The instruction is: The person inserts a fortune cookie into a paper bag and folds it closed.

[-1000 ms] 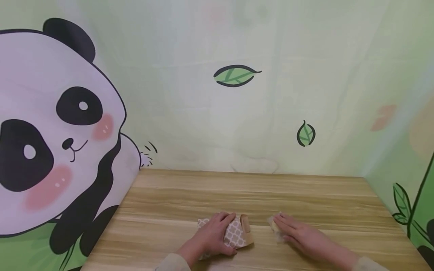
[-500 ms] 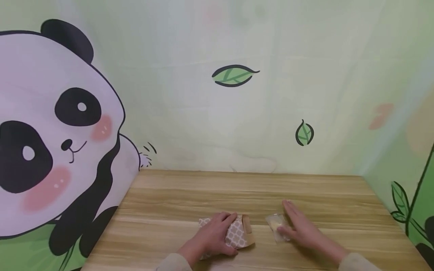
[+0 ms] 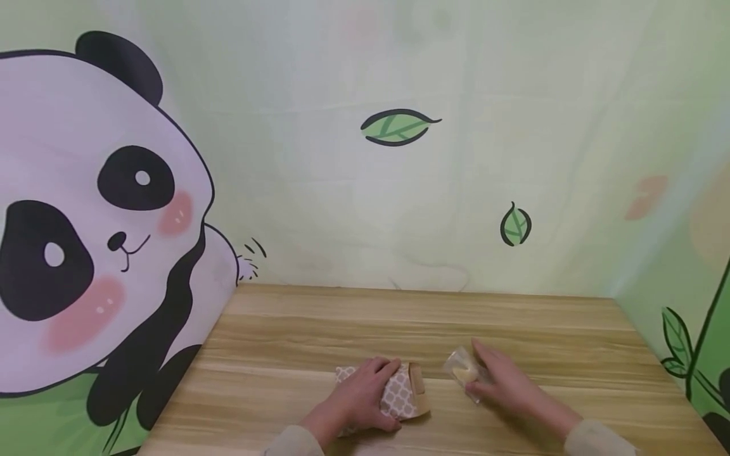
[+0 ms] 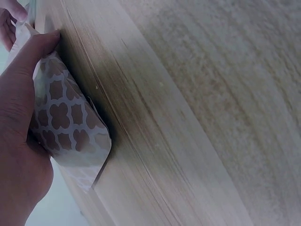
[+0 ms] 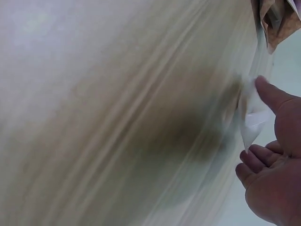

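Pretty cute setup: a light wooden table pushed into a corner. The pale green walls have a big cartoon panda and drifting leaves.

Right wrist view is motion-blurred: the table grain smears, and the clear wrapped item shows only as a pale sliver, contents unreadable. The patterned box is half covered by the left hand in the head view, cut by the top edge in right wrist view. Both forearms run off the bottom edge.
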A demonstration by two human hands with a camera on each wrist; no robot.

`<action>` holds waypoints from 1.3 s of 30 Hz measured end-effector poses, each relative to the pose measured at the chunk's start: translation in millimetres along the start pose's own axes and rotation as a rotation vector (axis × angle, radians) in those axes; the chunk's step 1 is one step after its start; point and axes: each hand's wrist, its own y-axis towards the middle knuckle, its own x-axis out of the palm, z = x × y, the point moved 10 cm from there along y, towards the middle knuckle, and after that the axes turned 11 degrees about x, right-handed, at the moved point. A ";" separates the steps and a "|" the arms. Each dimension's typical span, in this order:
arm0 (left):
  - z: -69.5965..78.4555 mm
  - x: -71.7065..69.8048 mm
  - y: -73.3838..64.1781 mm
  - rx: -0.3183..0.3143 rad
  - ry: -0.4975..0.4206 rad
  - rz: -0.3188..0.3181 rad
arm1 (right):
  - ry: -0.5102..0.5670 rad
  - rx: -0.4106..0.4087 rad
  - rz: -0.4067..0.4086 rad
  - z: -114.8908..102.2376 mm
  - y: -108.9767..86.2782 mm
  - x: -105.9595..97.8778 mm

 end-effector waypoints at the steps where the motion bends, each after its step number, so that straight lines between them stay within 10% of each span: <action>1: 0.3 -0.6 -0.2 -0.001 -0.001 -0.001 | -0.002 -0.022 0.010 1.0 1.5 0.8; 18: 1.7 -2.1 -1.6 -0.006 0.002 -0.009 | -0.015 -0.011 -0.106 -23.7 15.2 3.0; 29: -2.9 -1.9 -1.9 -0.038 -0.079 0.041 | 0.392 0.139 -0.075 -34.0 12.4 18.4; 39: 0.4 0.5 1.7 -0.034 -0.101 0.064 | 0.289 0.158 -0.155 -50.8 11.5 37.3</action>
